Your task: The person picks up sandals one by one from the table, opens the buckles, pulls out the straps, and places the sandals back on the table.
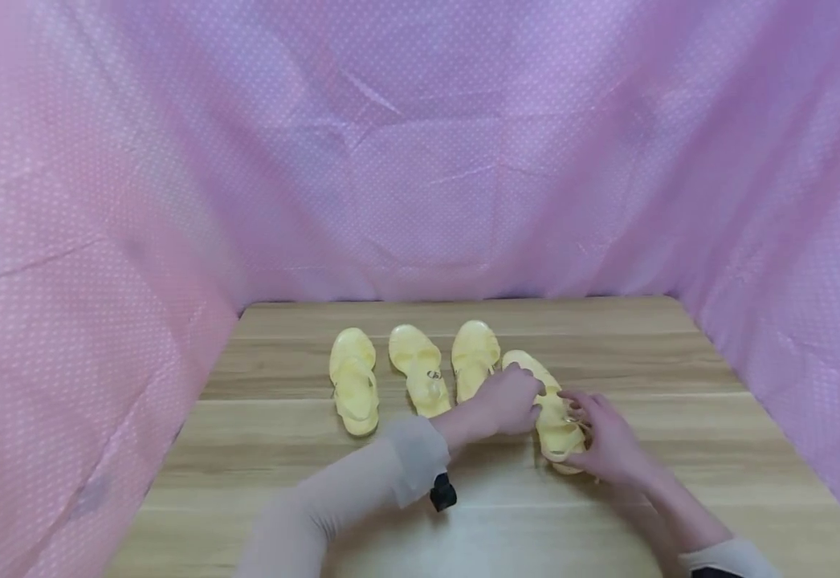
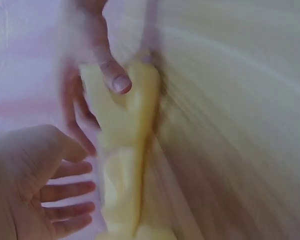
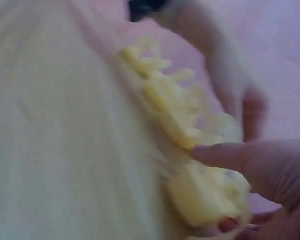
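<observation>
Four pale yellow strappy sandals lie side by side on the wooden table. The rightmost sandal (image 1: 554, 417) slants, its toe toward the far side. At its heel my right hand (image 1: 611, 440) grips it, thumb on the near end and fingers at the strap; in the right wrist view the right hand (image 3: 280, 172) has its thumb on one side and fingers on the other. My left hand (image 1: 510, 400) is over the left side of the same sandal. The left wrist view shows the left hand (image 2: 30, 182) with fingers loosely extended beside the sandal (image 2: 117, 180).
Left of the hands stand the other sandals: the leftmost sandal (image 1: 355, 381), the second sandal (image 1: 414, 353) and the third sandal (image 1: 475, 345), partly behind the left hand. Pink dotted cloth (image 1: 427, 185) hangs around the back and sides of the table (image 1: 261, 474).
</observation>
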Action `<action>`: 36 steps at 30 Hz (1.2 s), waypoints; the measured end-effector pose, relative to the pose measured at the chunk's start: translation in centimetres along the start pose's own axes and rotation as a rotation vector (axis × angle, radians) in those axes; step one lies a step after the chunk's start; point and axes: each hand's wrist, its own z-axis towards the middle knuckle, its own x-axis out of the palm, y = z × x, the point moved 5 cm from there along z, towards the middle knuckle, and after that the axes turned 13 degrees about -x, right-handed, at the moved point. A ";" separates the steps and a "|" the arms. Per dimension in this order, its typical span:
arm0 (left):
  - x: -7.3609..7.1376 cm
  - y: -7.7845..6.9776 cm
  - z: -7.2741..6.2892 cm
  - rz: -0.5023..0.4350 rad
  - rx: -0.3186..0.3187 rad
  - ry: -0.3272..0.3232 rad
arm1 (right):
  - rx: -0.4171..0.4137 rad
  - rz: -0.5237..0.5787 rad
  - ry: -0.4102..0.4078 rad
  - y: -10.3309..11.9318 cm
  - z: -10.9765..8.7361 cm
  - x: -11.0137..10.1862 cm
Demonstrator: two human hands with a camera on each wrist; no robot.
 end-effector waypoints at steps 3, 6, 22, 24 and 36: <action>0.2 -1.0 0.0 -0.160 0.056 0.018 | -0.035 0.199 0.118 -1.3 0.0 -1.0; 0.8 -2.0 0.1 -0.293 0.084 0.061 | 0.010 0.371 0.171 -2.9 0.0 -1.9; 3.2 -2.1 2.0 -0.472 0.029 0.094 | 0.177 0.481 0.092 -5.6 -1.2 -1.5; 3.1 -2.0 2.1 -0.500 0.028 0.119 | 0.198 0.472 0.106 -5.6 -1.0 -1.6; 3.6 -0.2 2.6 -0.711 -0.040 0.234 | 0.361 0.409 0.096 -5.9 -0.2 -0.3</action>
